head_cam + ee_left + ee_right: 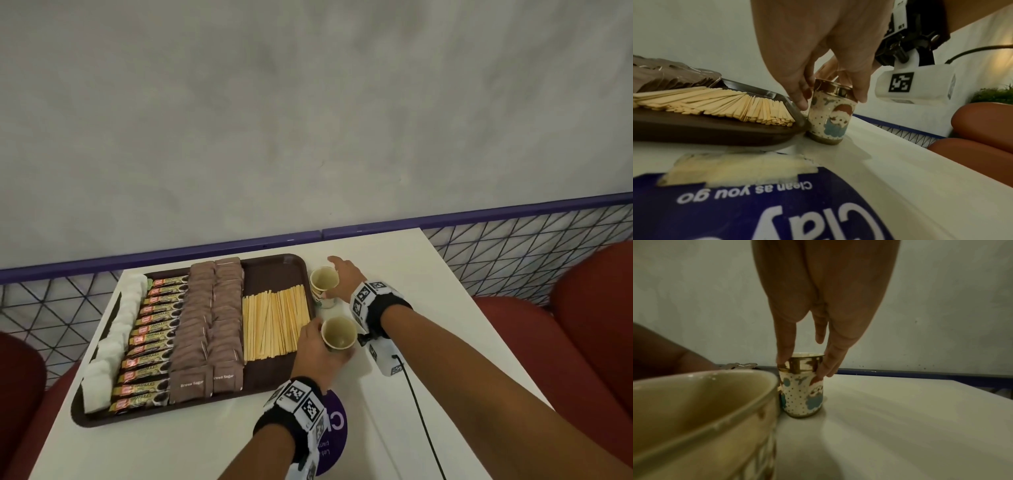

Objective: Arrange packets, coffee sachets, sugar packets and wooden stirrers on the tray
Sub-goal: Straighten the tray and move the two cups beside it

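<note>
Head view: brown tray [274, 380] on white table [428, 274], loaded in columns — white packets [113, 342], coffee sachets [150, 346], brown sugar packets [205, 329], wooden stirrers [274, 322].

Left hand [317, 353] grips the near paper cup [339, 334] just past the tray's right rim; thumb and fingers curl round the cup's upper wall. Left wrist view shows the thumb tip [801, 100] between tray edge and cup, the other fingertips on the cup's far side, at its gold rim band. Cup base on the table, touching the tray edge.

Right hand [342, 279] holds the far paper cup [323, 284]. Right wrist view: fingers [830, 360] pinch the cup's gold rim band from both sides — cup upright on the table, just beyond the near cup.

Purple round sticker [756, 207] lies behind the left fingers, under the wrist.
</note>
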Motion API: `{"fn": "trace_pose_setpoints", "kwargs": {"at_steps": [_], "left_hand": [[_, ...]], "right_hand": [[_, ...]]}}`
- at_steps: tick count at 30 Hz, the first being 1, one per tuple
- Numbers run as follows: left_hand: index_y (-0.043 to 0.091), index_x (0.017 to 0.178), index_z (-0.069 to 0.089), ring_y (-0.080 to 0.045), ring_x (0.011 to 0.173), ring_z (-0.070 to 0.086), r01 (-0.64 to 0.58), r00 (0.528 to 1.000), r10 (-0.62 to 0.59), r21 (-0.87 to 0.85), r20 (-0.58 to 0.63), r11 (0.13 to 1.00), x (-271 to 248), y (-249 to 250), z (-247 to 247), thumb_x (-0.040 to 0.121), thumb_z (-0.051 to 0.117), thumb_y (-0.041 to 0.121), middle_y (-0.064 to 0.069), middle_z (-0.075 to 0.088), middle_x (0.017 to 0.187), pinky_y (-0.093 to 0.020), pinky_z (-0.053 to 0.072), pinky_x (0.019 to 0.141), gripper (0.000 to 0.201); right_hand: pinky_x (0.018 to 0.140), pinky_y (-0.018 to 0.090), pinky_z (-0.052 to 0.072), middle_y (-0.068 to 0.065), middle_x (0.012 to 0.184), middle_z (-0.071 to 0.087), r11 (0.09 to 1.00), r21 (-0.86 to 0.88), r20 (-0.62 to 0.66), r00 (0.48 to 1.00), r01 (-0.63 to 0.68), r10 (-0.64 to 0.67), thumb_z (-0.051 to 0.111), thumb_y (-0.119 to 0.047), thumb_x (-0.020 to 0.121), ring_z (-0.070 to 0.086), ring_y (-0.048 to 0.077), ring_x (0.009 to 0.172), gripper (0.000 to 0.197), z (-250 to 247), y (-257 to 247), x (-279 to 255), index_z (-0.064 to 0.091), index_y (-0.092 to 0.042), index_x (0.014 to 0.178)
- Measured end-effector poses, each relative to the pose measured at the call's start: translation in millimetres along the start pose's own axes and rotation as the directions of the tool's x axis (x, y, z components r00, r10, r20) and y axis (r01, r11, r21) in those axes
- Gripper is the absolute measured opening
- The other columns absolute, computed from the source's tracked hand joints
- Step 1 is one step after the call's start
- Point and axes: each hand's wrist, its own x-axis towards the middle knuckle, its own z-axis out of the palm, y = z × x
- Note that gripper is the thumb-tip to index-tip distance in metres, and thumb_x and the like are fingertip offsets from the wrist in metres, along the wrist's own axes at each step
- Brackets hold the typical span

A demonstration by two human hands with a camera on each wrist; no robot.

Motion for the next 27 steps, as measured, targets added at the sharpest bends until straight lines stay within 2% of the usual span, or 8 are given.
{"fn": "trace_pose_setpoints", "kwargs": {"at_steps": [5,10,14,17,23,27], "left_hand": [[0.016,0.119,0.049,-0.016,0.109,0.048,-0.033,0.999,0.033,0.038,0.007,0.999,2.7,2.4,-3.2,0.07,0.08,0.024,0.001,0.049,0.113,-0.023,0.039,0.091,0.059],[0.015,0.125,0.045,-0.019,0.117,0.045,-0.022,1.0,0.021,0.035,0.023,0.999,7.9,3.8,-1.0,0.075,0.075,0.023,-0.005,0.049,0.124,-0.023,0.036,0.095,0.059],[0.016,0.133,0.042,-0.022,0.123,0.042,-0.014,0.999,0.013,0.029,0.03,0.999,12.5,6.2,-1.4,0.078,0.072,0.023,-0.006,0.045,0.132,-0.03,0.036,0.102,0.064],[0.018,0.134,0.042,-0.024,0.119,0.047,-0.006,0.999,0.004,0.045,0.042,0.999,15.7,6.1,-0.7,0.077,0.072,0.025,-0.006,0.047,0.128,-0.034,0.041,0.1,0.064],[0.018,0.128,0.044,-0.019,0.111,0.051,0.012,0.999,-0.013,0.016,0.046,1.0,16.8,6.1,-0.3,0.073,0.076,0.024,-0.005,0.053,0.123,-0.026,0.041,0.09,0.064],[0.016,0.129,0.046,-0.022,0.115,0.051,0.04,0.998,-0.041,0.02,0.039,0.999,19.8,5.5,-1.4,0.075,0.075,0.024,-0.006,0.054,0.125,-0.033,0.043,0.097,0.062]], "right_hand": [[0.107,0.039,0.036,0.011,0.144,0.038,1.0,0.007,-0.021,1.0,-0.002,0.002,0.07,-0.01,0.079,0.04,0.03,0.131,0.075,2.0,-0.8,0.2,0.029,-0.015,0.142],[0.107,0.039,0.035,0.011,0.144,0.039,1.0,-0.005,-0.008,1.0,0.004,-0.004,0.071,-0.013,0.079,0.041,0.03,0.13,0.076,0.7,0.8,0.0,0.028,-0.014,0.142],[0.107,0.04,0.034,0.01,0.145,0.039,1.0,-0.008,-0.001,1.0,0.008,-0.008,0.071,-0.014,0.079,0.041,0.03,0.131,0.076,0.4,2.1,-0.2,0.027,-0.015,0.142],[0.107,0.04,0.034,0.01,0.145,0.039,1.0,-0.007,0.002,1.0,0.013,-0.013,0.07,-0.016,0.08,0.041,0.029,0.13,0.075,0.8,3.2,-0.6,0.028,-0.015,0.142],[0.109,0.044,0.036,0.009,0.146,0.037,1.0,-0.003,0.006,1.0,0.009,-0.009,0.072,-0.014,0.078,0.041,0.03,0.131,0.079,1.7,0.2,-1.7,0.026,-0.018,0.143],[0.109,0.044,0.036,0.009,0.146,0.037,1.0,-0.022,-0.004,1.0,0.021,-0.021,0.07,-0.012,0.079,0.041,0.03,0.131,0.078,3.6,-0.3,0.1,0.026,-0.02,0.143]]}}
